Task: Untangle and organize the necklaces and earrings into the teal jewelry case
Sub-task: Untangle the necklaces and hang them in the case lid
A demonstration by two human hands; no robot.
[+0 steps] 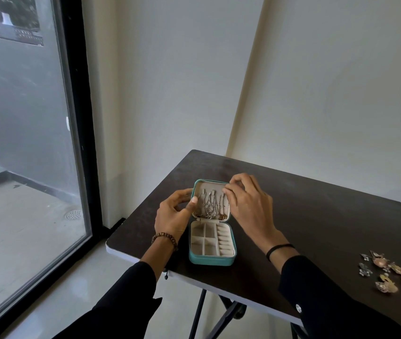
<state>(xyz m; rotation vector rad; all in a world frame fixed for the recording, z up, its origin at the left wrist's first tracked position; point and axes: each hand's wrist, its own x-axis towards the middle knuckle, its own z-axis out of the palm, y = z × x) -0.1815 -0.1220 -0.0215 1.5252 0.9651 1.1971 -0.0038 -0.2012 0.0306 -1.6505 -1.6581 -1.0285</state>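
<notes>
The teal jewelry case (209,261) lies open on the dark table (316,216), its lid laid back away from me. Several silver necklaces (212,203) hang side by side on the cream lining of the lid. The lower half shows bare cream compartments and ring rolls. My left hand (173,214) holds the lid's left edge, thumb on the rim. My right hand (246,201) is at the lid's upper right corner, fingertips pinching at the rightmost chain. A pile of gold and silver earrings (390,272) lies at the table's far right.
The table stands in a corner against pale walls, its front left edge close to the case. A large glass window with a black frame (79,118) runs along the left. Folding legs (199,311) show under the table.
</notes>
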